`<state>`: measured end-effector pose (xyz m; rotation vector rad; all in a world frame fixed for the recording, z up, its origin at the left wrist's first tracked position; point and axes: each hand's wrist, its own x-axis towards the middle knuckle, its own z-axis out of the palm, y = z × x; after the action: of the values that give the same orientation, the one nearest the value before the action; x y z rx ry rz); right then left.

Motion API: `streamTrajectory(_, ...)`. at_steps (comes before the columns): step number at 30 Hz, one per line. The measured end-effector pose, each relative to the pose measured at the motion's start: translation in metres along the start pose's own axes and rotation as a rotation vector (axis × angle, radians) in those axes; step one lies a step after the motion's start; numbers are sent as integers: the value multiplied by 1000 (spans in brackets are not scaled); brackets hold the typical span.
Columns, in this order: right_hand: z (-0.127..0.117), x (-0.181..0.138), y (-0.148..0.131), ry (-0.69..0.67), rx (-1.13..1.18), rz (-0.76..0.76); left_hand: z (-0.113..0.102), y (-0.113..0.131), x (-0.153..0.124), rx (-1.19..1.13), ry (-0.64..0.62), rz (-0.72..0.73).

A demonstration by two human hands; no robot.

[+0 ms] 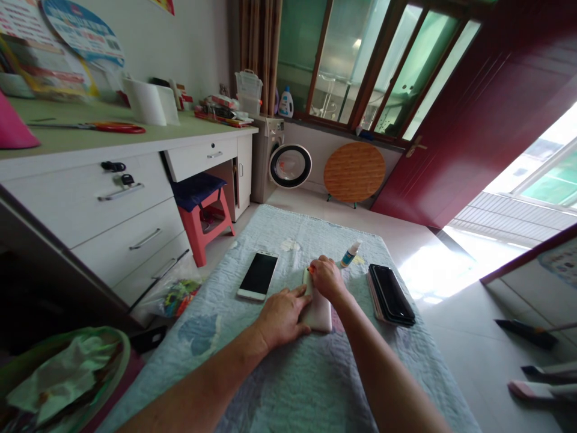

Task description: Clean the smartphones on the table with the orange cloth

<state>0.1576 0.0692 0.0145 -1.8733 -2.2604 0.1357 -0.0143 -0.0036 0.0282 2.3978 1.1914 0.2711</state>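
A white phone-shaped device [319, 310] lies face down on the pale blue quilted cloth [288, 373]. My left hand [282, 316] rests flat on the cloth with its fingers pressed against the device's left edge. Fingers pinched together, my right hand [327, 278] sits at the device's top end, where a small orange thing [311, 269] shows at the fingertips. A white phone with a dark screen [258, 275] lies to the left. To the right sits a stack of dark phones [391, 294]. A small bottle with a blue label [350, 254] stands just beyond my right hand.
A white desk with drawers [112, 198] runs along the left, with a pink stool [202, 207] under it. A green bin with a bag [63, 379] stands at the lower left. At the back are a washing machine [282, 159] and a round wooden tabletop [354, 172].
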Motion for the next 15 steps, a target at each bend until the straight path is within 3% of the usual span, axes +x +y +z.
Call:
streamTrajectory(7,5,4,-14,-38,12,-84,1,0,-1,-9,21,12)
streamTrajectory(15,-4,-26,-8,4,118,-289,0,5,-2,-10,51,-9)
